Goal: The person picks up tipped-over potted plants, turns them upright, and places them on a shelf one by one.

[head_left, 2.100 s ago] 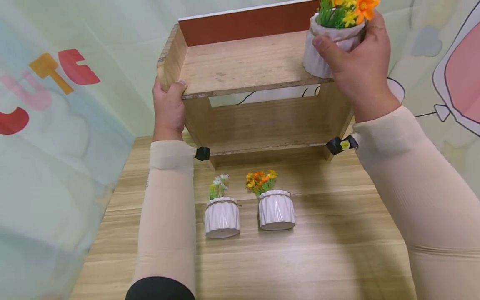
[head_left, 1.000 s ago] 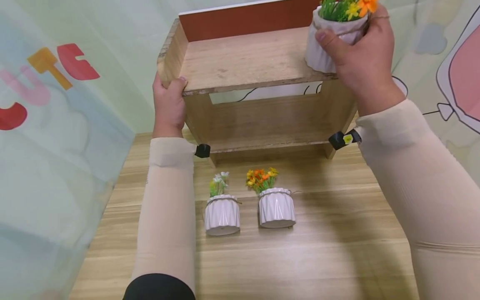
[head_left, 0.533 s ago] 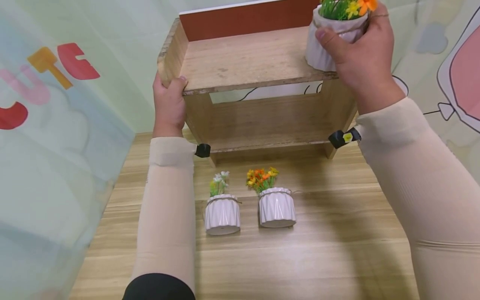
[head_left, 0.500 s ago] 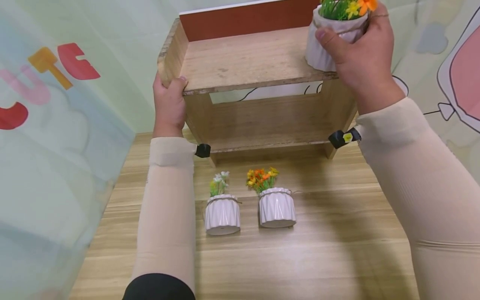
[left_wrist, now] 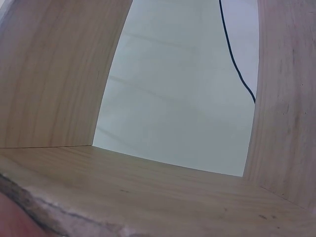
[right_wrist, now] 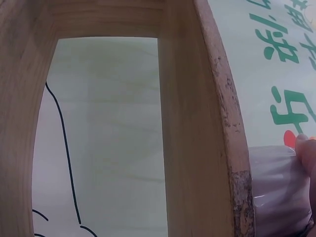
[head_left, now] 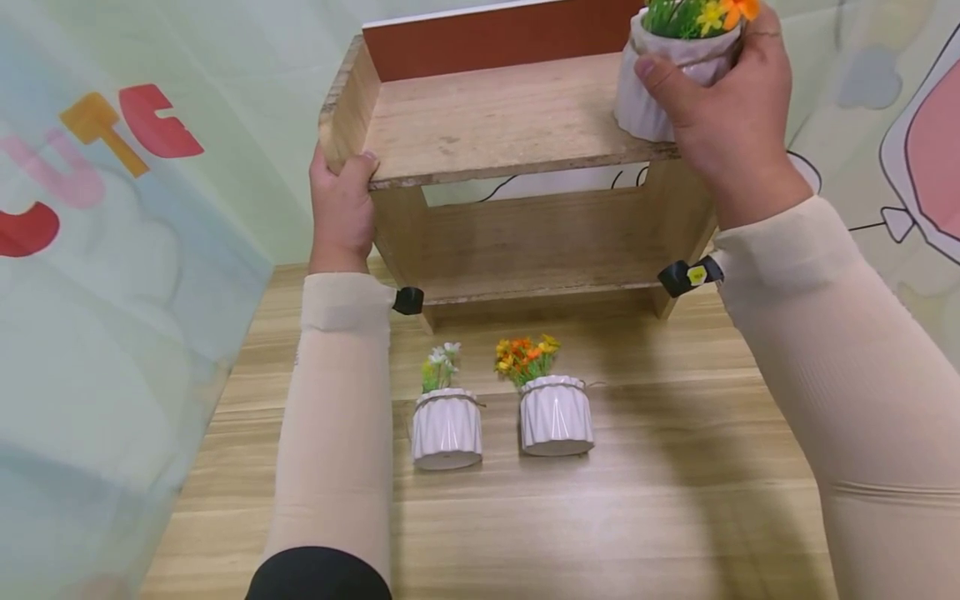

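At the right end of the wooden shelf's [head_left: 495, 117] top board, my right hand [head_left: 738, 125] grips a white ribbed flowerpot [head_left: 641, 100] with orange and yellow flowers. Its thumb lies across the pot's front; the far fingers are hidden behind it. In the right wrist view, that flowerpot [right_wrist: 279, 190] sits against the board's edge. My left hand [head_left: 341, 208] holds the shelf's left front corner, thumb on top of the board. Only a blurred bit of the left hand [left_wrist: 17, 219] shows in the left wrist view.
Two more white flowerpots lie on the wood-grain surface [head_left: 540, 533] before the shelf: one with white flowers [head_left: 447, 433], one with orange flowers [head_left: 557, 417]. A lower shelf board [head_left: 540, 242] runs beneath the top one. A printed curtain [head_left: 112, 333] hangs at the left.
Since the earliest frame, the right hand and its flowerpot have shifted slightly right and up in view. Over the last half second both hands keep their holds, with only a tiny shift of the view.
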Demonstrator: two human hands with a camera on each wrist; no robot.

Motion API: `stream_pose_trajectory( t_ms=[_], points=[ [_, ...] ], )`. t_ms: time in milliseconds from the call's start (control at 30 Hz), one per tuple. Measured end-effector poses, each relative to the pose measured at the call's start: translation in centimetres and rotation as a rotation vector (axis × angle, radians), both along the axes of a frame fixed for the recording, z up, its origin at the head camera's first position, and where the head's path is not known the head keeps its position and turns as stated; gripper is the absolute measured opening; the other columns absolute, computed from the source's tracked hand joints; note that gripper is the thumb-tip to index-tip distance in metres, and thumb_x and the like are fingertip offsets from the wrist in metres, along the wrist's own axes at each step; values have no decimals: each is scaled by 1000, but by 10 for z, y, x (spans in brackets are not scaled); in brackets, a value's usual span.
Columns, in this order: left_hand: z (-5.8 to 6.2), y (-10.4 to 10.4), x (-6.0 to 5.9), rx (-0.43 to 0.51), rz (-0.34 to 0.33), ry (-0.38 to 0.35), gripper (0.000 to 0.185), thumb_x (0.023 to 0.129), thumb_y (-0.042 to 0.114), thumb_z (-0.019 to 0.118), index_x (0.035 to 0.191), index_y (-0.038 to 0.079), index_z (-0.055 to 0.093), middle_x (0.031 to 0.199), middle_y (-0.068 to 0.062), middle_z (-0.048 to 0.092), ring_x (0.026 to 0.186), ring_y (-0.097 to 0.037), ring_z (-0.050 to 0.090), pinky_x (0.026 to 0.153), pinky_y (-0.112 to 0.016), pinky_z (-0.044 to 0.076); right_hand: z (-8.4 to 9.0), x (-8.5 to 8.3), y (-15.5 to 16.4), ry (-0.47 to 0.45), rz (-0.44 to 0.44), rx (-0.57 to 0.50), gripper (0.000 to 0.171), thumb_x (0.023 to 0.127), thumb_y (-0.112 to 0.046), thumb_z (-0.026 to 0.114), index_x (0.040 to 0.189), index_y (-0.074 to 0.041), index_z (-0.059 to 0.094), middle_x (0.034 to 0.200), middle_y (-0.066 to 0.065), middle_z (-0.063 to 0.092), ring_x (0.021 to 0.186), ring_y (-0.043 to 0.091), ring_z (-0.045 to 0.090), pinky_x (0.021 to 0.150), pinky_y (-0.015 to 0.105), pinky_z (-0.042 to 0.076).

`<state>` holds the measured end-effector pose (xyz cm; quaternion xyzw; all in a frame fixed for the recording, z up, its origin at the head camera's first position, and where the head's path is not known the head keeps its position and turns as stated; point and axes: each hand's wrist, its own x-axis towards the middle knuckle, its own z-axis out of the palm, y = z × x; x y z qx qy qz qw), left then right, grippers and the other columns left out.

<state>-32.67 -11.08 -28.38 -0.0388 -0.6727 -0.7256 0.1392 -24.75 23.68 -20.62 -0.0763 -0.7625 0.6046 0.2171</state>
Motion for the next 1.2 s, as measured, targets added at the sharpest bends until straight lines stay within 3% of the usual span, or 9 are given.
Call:
stream_pose_trajectory(
  t_ms=[167,600,1000,1200],
  points=[
    [1,1,0,4,10,-8,64,96,18,56,159,19,44,157,-4,49,138,-17,49,113,-21,38,-3,-4,4,-1,-1,-2,78,95,-23,78,157,-32,32,158,-12,40,145,3,39,113,9,32],
    [1,3,0,-14,4,-13,62,98,20,54,160,23,43,159,-2,47,140,-17,48,115,-26,38,-3,6,0,-6,-10,22,79,94,-23,78,158,-23,33,155,-10,44,144,2,39,113,7,29],
    [1,2,-1,-21,9,-23,64,97,20,54,160,25,42,159,-1,46,141,-17,46,115,-26,38,-9,11,3,-39,-18,90,77,98,-28,72,161,-22,29,161,-9,39,145,2,35,117,10,26],
    [2,3,-2,-22,7,-43,66,98,20,54,162,26,39,159,0,45,142,-17,45,114,-25,38,-9,14,5,-29,-12,52,76,98,-25,71,161,-24,29,163,-10,39,147,1,34,117,9,25]
  ],
)
